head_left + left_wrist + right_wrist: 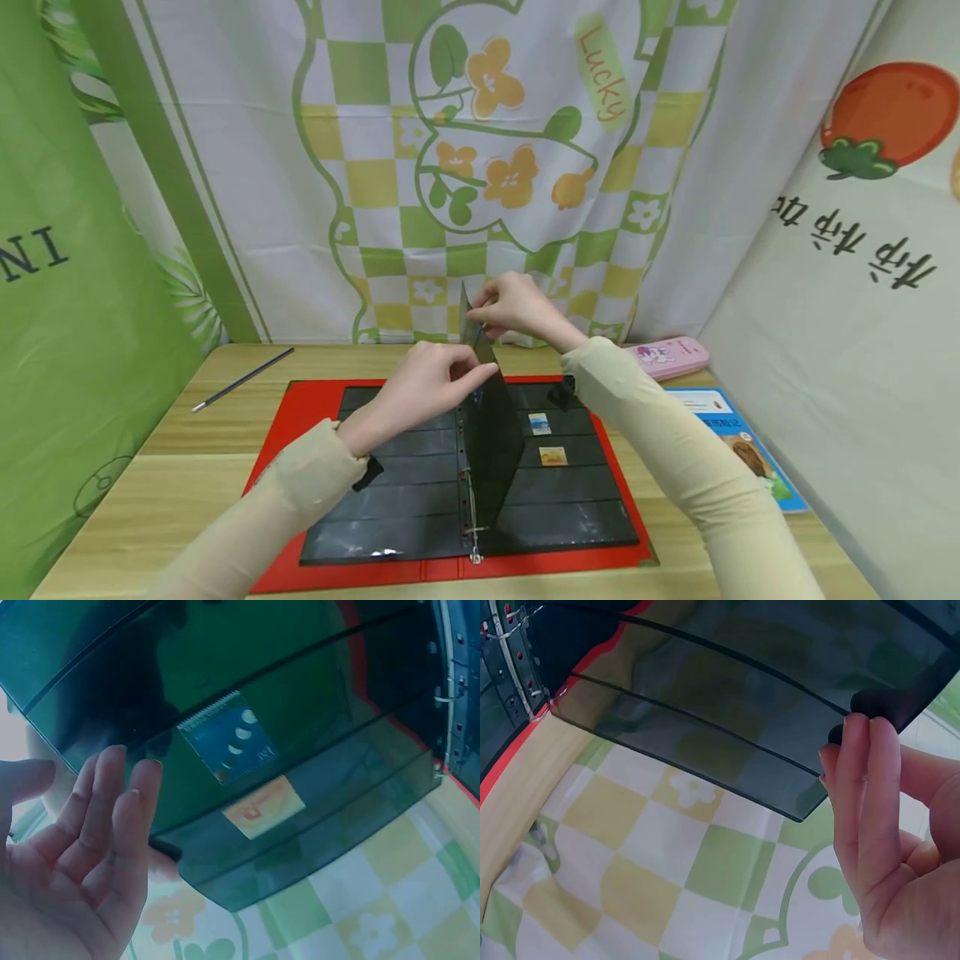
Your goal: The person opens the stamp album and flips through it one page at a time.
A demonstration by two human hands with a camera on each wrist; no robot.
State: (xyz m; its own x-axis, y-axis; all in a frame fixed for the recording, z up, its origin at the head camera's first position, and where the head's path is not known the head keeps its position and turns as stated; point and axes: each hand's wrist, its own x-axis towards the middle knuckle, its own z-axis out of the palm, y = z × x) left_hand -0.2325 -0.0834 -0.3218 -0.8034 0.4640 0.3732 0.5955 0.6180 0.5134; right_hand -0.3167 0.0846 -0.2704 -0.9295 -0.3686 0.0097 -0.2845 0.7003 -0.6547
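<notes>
Checkered curtain [367,175] behind, wooden table [187,475] below: a dark album page [491,450] is held raised.
Above the open red album [292,417], the page's free edge is pinched by the right hand [517,307]; the left hand [427,381] is held beside it, fingers loosely extended, contact unclear. On the page, a blue stamp [232,739] and an orange stamp [264,806] are seen.

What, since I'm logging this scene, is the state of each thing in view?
Red album: open, lying flat
Raised page: lifted between the others
Stamps: in page pockets
Left hand: fingers relaxed beside page, contact unclear
Right hand: pinches page's edge
Pencil: lying flat
Pink case: closed
Blue booklet: closed, partly hidden
</notes>
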